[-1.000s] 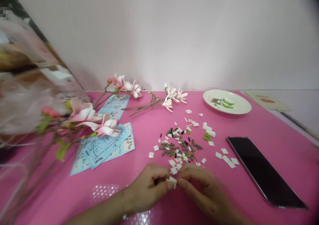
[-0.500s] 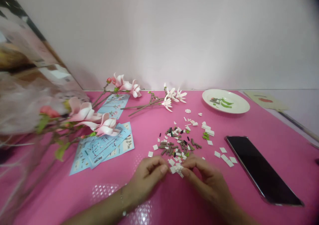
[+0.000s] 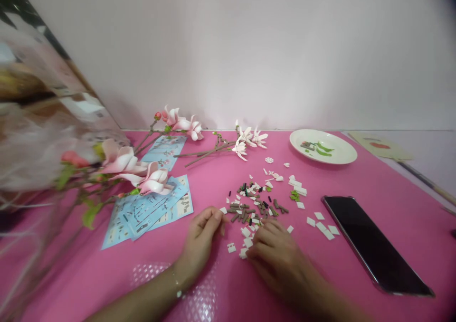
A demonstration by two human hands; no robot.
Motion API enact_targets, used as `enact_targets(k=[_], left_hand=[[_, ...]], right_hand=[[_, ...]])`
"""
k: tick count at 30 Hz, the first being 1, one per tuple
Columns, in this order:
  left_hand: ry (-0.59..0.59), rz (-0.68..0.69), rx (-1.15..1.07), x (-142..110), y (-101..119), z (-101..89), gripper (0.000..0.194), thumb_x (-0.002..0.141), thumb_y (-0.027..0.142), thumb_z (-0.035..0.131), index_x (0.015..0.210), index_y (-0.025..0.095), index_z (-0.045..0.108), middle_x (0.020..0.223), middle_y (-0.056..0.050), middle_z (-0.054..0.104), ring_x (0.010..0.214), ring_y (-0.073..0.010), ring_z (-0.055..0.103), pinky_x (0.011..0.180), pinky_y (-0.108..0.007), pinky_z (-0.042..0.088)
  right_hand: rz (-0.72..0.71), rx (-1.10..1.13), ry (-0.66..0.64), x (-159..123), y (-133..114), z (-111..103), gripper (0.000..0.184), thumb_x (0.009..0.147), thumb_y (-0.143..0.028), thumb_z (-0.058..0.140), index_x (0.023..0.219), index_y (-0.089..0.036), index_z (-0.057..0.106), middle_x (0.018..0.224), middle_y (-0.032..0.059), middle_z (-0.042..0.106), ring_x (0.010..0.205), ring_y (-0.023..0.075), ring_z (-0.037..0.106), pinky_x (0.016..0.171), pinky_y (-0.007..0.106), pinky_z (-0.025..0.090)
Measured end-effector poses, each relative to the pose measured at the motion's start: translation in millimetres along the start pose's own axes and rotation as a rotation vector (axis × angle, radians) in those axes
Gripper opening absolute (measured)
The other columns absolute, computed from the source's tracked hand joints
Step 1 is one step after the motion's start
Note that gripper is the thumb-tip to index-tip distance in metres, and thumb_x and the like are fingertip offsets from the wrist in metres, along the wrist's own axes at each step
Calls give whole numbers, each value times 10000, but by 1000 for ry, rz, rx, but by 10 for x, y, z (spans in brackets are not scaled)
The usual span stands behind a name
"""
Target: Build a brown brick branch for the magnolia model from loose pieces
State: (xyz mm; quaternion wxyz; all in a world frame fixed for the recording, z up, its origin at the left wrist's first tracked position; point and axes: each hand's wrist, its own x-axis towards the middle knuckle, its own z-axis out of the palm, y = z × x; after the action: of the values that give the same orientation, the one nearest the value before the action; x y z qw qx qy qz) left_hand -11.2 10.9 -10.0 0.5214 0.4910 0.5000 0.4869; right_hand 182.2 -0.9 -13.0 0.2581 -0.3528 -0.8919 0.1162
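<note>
My left hand hovers at the left edge of the loose pieces, thumb and fingertips pressed together. Whatever is in that pinch cannot be made out; a small white tile lies right by its fingertips. With fingers curled low over the table, my right hand grips a white building piece at its fingertips. A studded white plate lies between the hands. Just beyond them spreads a pile of brown branch pieces, mixed with white, black and green bits.
Blue instruction sheets lie at left under pink magnolia stems. White flowers rest near the wall. At right are a white plate holding green leaf pieces, a black phone and several white tiles.
My left hand has moved up and left, away from the right hand. My right hand has shifted slightly down and left. The studded white plate now lies on the table between them.
</note>
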Motion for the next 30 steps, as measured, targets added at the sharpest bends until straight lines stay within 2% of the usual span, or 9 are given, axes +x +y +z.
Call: enact_targets(k=[4,7,11,14,17,24,30], left_hand=[[-4,-5,18,8,-8,-3,352,917,368,470,637,165,540,588,43,495,528,-105,407,537,-228,299],[-38,13,100,12,6,-2,326,909,351,482,648,167,548,607,34,519,588,-127,462,567,-229,330],[-165,133,438,4,14,-20,343,926,323,441,687,160,625,644,-3,560,633,-160,505,594,-253,339],[-238,255,706,-10,-5,-36,415,942,301,409,589,167,581,630,-14,543,600,-150,499,583,-264,305],[-271,314,833,-27,-18,-38,447,947,287,396,547,171,559,613,-20,546,563,-139,504,567,-271,292],[-394,303,895,-75,-3,-9,489,953,295,367,511,168,532,536,-29,553,502,-131,511,549,-263,319],[-631,366,738,-101,25,18,443,954,268,344,558,176,521,517,-15,502,502,-132,474,543,-260,333]], right_hand=[[66,3,-56,-27,29,-9,210,840,-82,458,709,-196,576,730,25,535,740,184,483,714,347,390],[159,15,-27,-5,29,-86,149,822,-110,491,741,-198,581,756,41,543,770,208,498,738,367,400],[181,-2,45,50,13,-172,137,782,-94,499,728,-196,573,739,44,550,764,217,501,813,427,391],[187,-7,21,59,1,-184,133,766,-95,503,710,-199,565,730,40,548,747,215,495,791,419,397],[198,-16,-10,35,4,-172,126,761,-102,510,726,-204,575,740,37,543,760,216,495,801,420,398],[214,-24,-67,-3,19,-156,157,756,-77,502,737,-203,594,753,34,535,788,216,496,838,429,385],[230,-42,-62,-18,39,-116,180,728,-40,487,727,-196,577,756,41,543,771,217,488,734,380,389]])
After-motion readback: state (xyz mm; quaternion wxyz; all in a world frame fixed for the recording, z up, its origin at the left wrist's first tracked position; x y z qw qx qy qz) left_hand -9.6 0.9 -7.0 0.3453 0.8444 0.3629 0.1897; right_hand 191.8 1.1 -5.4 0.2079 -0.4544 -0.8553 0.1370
